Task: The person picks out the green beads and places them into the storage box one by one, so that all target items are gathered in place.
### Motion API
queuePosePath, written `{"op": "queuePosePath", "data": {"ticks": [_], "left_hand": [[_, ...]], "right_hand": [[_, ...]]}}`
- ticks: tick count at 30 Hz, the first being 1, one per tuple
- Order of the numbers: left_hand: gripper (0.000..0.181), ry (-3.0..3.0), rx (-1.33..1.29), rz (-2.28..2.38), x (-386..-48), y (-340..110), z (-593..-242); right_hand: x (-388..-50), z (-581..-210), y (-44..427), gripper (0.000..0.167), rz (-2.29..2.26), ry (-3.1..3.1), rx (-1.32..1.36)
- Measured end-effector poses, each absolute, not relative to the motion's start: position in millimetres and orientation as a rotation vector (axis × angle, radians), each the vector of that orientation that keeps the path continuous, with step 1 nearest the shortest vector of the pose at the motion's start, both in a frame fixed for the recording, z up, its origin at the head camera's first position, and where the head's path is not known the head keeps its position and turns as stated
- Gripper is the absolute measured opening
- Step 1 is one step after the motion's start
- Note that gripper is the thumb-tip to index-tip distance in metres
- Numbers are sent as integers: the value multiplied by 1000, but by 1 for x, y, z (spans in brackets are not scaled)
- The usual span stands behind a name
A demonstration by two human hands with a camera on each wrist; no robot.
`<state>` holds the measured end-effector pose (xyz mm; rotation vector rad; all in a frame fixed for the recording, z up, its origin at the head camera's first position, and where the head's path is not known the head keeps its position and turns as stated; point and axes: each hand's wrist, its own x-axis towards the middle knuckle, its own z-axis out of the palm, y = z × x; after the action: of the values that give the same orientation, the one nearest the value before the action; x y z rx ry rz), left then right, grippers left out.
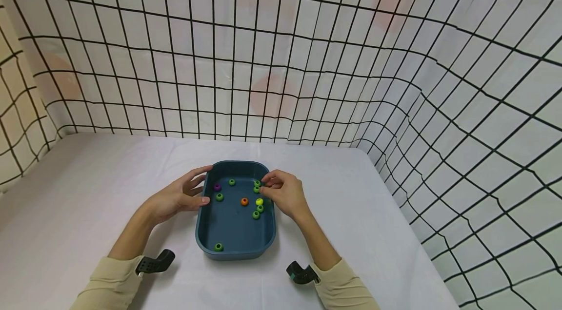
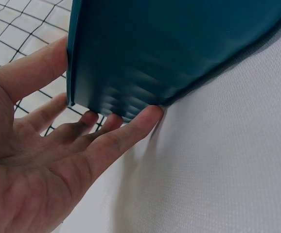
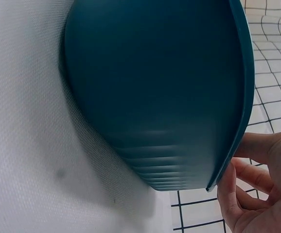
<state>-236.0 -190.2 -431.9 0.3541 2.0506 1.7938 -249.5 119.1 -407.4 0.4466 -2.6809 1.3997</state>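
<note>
A blue tray (image 1: 232,232) with a raised rim stands on the white table, with small round beads inside. My left hand (image 1: 173,199) rests against its left side; the thumb touches the rim and the extended fingers (image 2: 118,141) lie along the outer wall. My right hand (image 1: 287,196) reaches over the right rim, its thumb and bent index finger close to two green beads (image 1: 257,189). Whether they pinch a bead is unclear; the tray wall hides those tips in the right wrist view. Below them lie a yellow bead (image 1: 259,202) and two more green beads (image 1: 256,215).
Elsewhere in the tray are an orange bead (image 1: 244,202), a purple bead (image 1: 217,187) and a few green beads, one near the front (image 1: 218,247). White cloth covers the table (image 1: 351,232). Black netting (image 1: 263,56) hangs behind and at both sides.
</note>
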Motion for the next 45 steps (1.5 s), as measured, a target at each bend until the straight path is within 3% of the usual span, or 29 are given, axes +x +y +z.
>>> {"op": "queuePosePath", "data": {"ticks": [15, 45], "left_hand": [[93, 2050, 344, 1798, -235, -190, -433], [93, 2051, 341, 1795, -236, -190, -432]], "right_hand": [[-248, -401, 125, 23, 1498, -2655, 444], [-274, -399, 170, 33, 1447, -2596, 130]]}}
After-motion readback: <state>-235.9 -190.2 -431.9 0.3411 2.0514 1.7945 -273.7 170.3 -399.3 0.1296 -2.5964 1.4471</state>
